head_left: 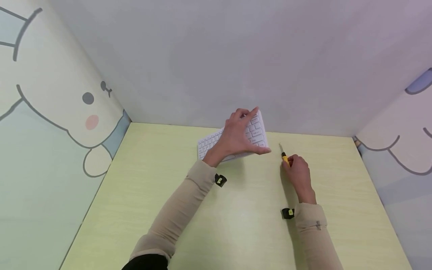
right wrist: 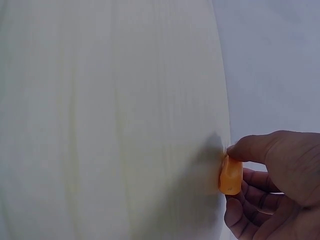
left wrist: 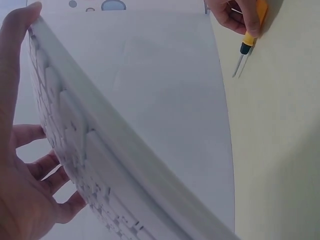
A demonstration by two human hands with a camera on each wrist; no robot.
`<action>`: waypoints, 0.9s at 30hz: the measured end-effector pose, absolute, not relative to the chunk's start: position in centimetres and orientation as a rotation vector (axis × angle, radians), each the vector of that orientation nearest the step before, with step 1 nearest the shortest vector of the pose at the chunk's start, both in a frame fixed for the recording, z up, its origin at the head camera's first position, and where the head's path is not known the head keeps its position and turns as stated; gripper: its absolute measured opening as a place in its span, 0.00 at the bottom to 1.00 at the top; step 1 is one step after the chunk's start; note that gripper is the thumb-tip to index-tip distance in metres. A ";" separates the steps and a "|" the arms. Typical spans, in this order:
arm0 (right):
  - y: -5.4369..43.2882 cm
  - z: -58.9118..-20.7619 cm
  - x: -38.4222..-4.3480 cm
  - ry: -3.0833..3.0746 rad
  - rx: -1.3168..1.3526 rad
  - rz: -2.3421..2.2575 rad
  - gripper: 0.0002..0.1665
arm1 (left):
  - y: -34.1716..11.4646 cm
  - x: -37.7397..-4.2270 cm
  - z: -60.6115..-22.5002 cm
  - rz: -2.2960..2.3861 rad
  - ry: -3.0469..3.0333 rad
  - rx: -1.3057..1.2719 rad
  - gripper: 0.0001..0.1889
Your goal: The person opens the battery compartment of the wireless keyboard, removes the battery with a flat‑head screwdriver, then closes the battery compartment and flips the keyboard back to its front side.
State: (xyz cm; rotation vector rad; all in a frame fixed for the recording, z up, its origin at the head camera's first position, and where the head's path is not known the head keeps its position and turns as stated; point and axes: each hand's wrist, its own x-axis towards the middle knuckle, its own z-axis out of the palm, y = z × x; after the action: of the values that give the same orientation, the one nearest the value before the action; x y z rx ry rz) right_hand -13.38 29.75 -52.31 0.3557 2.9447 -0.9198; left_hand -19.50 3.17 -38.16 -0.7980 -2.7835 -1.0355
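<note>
A white keyboard [head_left: 257, 131] is held tilted by my left hand [head_left: 234, 137], its keys turned toward me in the head view. The thumb and fingers span its right end; in the left wrist view the keyboard [left wrist: 115, 135] rises close in front of the palm. To the right, my right hand [head_left: 298, 170] pinches the yellow handle of a screwdriver [head_left: 285, 159] between thumb and fingers. Its metal shaft points away from me, close over the table. Only the orange-yellow handle end [right wrist: 231, 176] shows in the right wrist view, the shaft being hidden.
The pale yellow-green table [head_left: 249, 225] meets a plain grey-white wall [head_left: 216, 67] just behind the keyboard. Side panels with cartoon drawings [head_left: 91, 131] stand left and right. A small black wrist device [head_left: 221, 180] sits at the left cuff, another [head_left: 288, 213] at the right.
</note>
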 end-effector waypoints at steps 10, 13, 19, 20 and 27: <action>29.9 -52.4 -13.2 2.927 0.366 -0.902 0.22 | 2.0 -19.4 -37.1 -1.195 -2.706 -0.814 0.68; 29.9 -52.3 -13.3 2.923 0.367 -0.898 0.22 | 1.7 -19.3 -37.0 -1.263 -2.671 -0.817 0.67; 29.9 -51.9 -13.3 2.889 0.375 -0.915 0.22 | 1.1 -19.1 -37.1 -1.428 -2.608 -0.816 0.65; 30.0 -51.9 -13.3 2.886 0.377 -0.918 0.22 | 1.0 -19.1 -37.0 -1.448 -2.599 -0.817 0.65; 30.1 -51.9 -13.2 2.873 0.379 -0.912 0.22 | 0.0 -18.5 -36.6 -1.599 -2.507 -0.821 0.64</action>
State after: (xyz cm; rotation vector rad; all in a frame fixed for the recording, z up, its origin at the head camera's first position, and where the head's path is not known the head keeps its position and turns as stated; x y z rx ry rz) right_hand -13.20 30.11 -51.88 0.3791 2.8726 -0.9118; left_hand -18.46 0.02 -36.61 -0.8213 -2.5070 -1.5994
